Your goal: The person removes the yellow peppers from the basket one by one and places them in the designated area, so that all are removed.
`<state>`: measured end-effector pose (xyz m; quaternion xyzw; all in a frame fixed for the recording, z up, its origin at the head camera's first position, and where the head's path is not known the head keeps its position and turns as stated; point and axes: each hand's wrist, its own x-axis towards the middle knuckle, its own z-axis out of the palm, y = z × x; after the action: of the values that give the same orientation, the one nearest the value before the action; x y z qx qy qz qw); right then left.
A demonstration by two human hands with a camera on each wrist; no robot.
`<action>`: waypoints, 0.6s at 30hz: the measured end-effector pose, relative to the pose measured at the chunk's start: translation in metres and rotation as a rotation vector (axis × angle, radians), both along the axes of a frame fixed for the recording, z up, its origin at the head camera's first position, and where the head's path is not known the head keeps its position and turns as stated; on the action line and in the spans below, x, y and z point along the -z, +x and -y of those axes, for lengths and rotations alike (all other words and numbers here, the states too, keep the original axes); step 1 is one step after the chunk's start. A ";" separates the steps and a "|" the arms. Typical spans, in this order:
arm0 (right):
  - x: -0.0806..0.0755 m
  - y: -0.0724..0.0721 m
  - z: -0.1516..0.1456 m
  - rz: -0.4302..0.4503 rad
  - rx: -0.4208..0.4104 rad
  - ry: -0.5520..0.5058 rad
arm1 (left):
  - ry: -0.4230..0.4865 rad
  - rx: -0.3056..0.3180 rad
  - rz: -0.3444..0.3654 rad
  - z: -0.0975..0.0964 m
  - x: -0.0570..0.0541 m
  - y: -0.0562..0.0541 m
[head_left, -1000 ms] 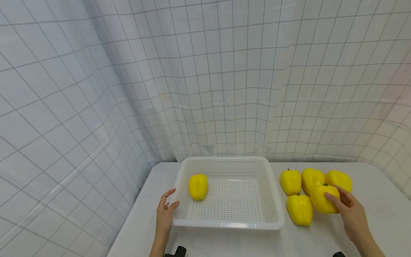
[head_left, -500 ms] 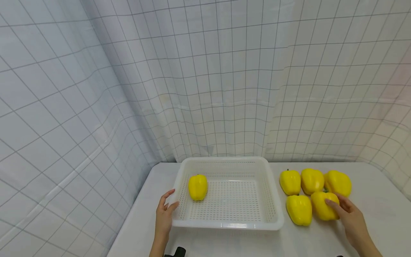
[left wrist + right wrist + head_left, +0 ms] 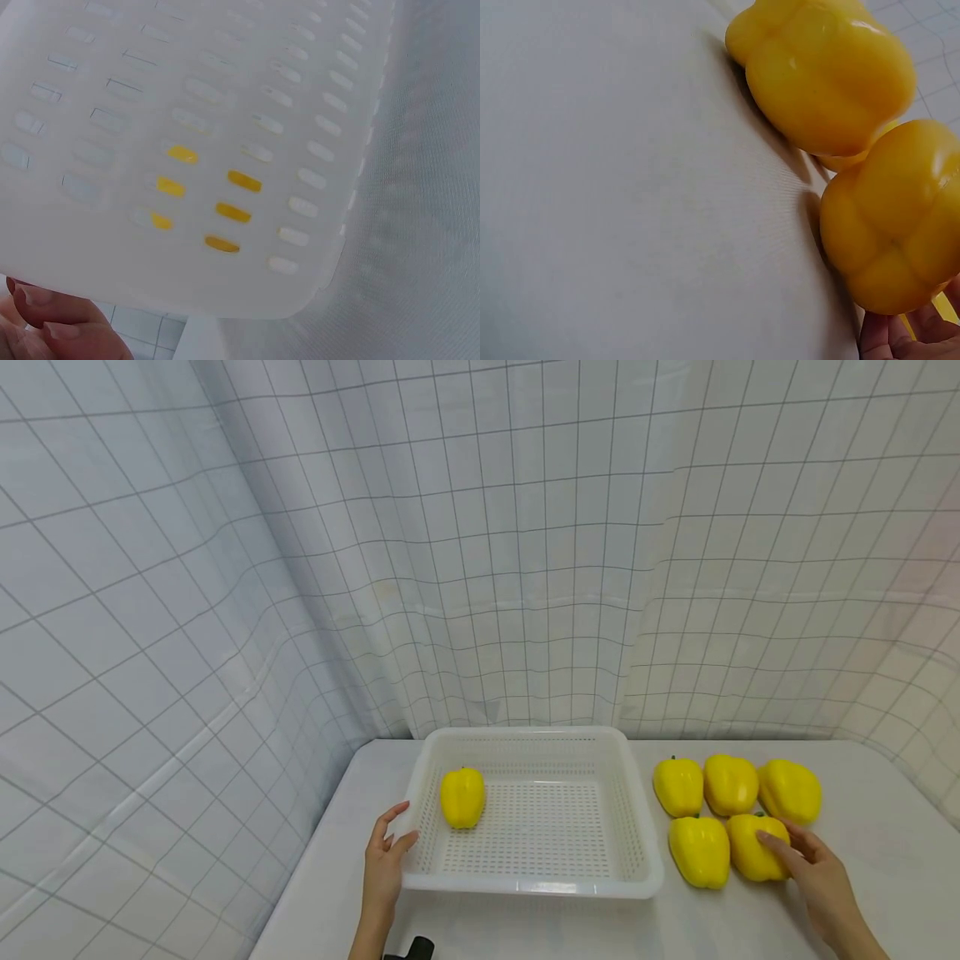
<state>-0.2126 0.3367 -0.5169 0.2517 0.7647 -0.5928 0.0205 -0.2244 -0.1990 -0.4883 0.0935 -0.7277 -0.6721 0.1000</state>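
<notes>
At the basket's left side, my left hand (image 3: 384, 867) holds the rim of the white plastic basket (image 3: 525, 885), thumb and fingertips at the edge. In the left wrist view, bent fingers (image 3: 64, 322) show beside the rim, and yellow shows through the slots. One yellow bell pepper (image 3: 462, 798) stands inside the basket toward the left. On the right, my right hand (image 3: 819, 878) grips another yellow bell pepper (image 3: 757, 850) at the front of a cluster, thumb on top and fingers at its far side. The right wrist view shows the fingers (image 3: 875, 334) below this pepper's lobed end.
Beside the held pepper sits a front-left pepper (image 3: 700, 852). Behind them, a back-row pepper (image 3: 678, 787), a middle one (image 3: 731, 785) and a right one (image 3: 790, 791) stand close together. White grid-patterned curtains (image 3: 555, 568) enclose the white table (image 3: 885, 827) at the back and sides.
My right hand has lowered the pepper toward the front of the cluster, alongside the front-left pepper. The left hand and the basket have stayed in place.
</notes>
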 end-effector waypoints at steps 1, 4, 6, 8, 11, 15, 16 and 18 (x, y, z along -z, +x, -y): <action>0.000 0.000 0.001 0.004 0.003 0.002 | 0.005 0.003 -0.003 0.000 0.000 0.000; -0.001 0.000 0.002 0.005 0.003 0.008 | 0.001 0.004 -0.001 0.000 0.000 0.001; -0.001 0.000 0.002 0.010 0.005 0.019 | -0.008 0.001 0.003 0.000 0.000 0.001; -0.001 -0.001 0.003 0.013 0.007 0.026 | -0.011 0.001 0.007 0.000 0.000 0.001; 0.000 -0.003 0.002 0.020 0.003 0.031 | -0.008 0.004 0.011 0.000 0.000 0.001; 0.000 -0.004 0.000 0.027 -0.038 0.011 | -0.007 0.005 0.014 0.000 0.000 0.001; 0.000 -0.004 -0.001 0.030 -0.053 0.006 | -0.009 0.005 0.013 0.000 0.000 0.001; 0.000 -0.004 -0.002 0.038 -0.085 0.001 | -0.013 0.003 0.012 0.000 0.000 0.001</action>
<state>-0.2161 0.3389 -0.5166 0.2302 0.7746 -0.5860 0.0602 -0.2237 -0.1990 -0.4879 0.0957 -0.7329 -0.6668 0.0950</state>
